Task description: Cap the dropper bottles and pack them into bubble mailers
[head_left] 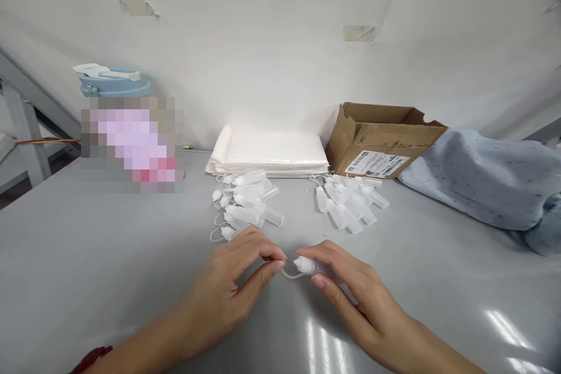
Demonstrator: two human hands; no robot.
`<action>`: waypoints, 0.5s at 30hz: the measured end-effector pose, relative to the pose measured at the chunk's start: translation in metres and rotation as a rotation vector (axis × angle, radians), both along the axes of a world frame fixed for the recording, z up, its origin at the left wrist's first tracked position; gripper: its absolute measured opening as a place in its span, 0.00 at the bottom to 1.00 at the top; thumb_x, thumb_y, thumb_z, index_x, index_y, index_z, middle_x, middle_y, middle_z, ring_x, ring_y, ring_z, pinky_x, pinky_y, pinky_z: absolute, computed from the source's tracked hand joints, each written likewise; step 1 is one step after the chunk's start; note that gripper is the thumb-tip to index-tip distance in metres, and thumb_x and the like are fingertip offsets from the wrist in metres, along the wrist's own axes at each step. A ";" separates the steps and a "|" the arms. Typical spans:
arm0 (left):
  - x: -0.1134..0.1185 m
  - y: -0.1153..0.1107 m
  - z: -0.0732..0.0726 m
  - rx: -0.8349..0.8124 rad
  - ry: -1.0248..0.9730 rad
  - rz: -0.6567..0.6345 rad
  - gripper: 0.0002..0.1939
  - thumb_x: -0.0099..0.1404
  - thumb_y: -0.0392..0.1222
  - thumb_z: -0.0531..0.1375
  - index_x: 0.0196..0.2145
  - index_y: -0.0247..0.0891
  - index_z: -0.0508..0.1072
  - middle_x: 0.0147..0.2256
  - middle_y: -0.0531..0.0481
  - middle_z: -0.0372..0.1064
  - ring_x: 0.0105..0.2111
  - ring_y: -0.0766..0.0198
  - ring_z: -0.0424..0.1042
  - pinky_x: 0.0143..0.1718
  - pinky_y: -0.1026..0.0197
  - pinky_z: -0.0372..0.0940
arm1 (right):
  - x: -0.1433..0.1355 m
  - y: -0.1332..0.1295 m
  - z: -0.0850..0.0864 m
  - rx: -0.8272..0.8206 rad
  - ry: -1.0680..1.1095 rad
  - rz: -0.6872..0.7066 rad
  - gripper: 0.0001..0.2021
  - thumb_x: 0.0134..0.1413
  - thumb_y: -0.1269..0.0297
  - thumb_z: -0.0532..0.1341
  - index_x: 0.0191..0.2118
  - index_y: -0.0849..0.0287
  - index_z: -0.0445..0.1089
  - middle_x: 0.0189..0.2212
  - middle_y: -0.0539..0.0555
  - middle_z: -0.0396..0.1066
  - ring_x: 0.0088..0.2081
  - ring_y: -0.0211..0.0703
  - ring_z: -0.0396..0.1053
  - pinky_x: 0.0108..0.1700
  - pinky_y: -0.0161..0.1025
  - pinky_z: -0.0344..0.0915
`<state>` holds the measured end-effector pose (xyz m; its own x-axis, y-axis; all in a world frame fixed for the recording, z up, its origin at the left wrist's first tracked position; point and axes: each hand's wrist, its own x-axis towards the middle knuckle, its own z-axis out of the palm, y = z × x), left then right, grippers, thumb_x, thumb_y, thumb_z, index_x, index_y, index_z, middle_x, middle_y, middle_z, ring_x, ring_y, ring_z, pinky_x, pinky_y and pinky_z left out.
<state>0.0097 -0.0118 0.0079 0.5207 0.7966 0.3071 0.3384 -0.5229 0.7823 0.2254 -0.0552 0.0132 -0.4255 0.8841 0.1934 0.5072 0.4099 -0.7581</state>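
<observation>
L hand [249, 274] is pinching thin pin [290, 260] by dropper bottle [308, 266], near side of table [131, 245]; R hand [359, 280] is gripping bottle. Prob. fitting pin to tip [297, 263]; next move's likely needing steady aim.

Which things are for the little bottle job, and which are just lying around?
For the job:
- bottle in the right hand
- left bottle pile
- right bottle pile

Probably just lying around:
- bluish cloth
- blue container

The cardboard box and white stack: I can't tell.
</observation>
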 end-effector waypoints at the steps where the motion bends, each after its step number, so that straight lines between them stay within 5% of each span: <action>1: 0.000 0.000 0.000 0.003 -0.008 -0.001 0.07 0.67 0.34 0.54 0.35 0.41 0.70 0.30 0.55 0.69 0.31 0.67 0.67 0.34 0.66 0.62 | 0.000 0.000 0.000 0.000 0.000 -0.003 0.15 0.64 0.69 0.51 0.54 0.53 0.61 0.42 0.53 0.70 0.43 0.41 0.70 0.45 0.37 0.69; 15: -0.001 0.001 0.001 -0.006 0.000 -0.006 0.07 0.67 0.34 0.54 0.34 0.42 0.70 0.29 0.56 0.68 0.32 0.68 0.67 0.35 0.67 0.62 | -0.002 0.002 0.001 0.042 -0.007 -0.004 0.13 0.63 0.71 0.51 0.52 0.55 0.62 0.37 0.53 0.70 0.39 0.40 0.71 0.41 0.35 0.70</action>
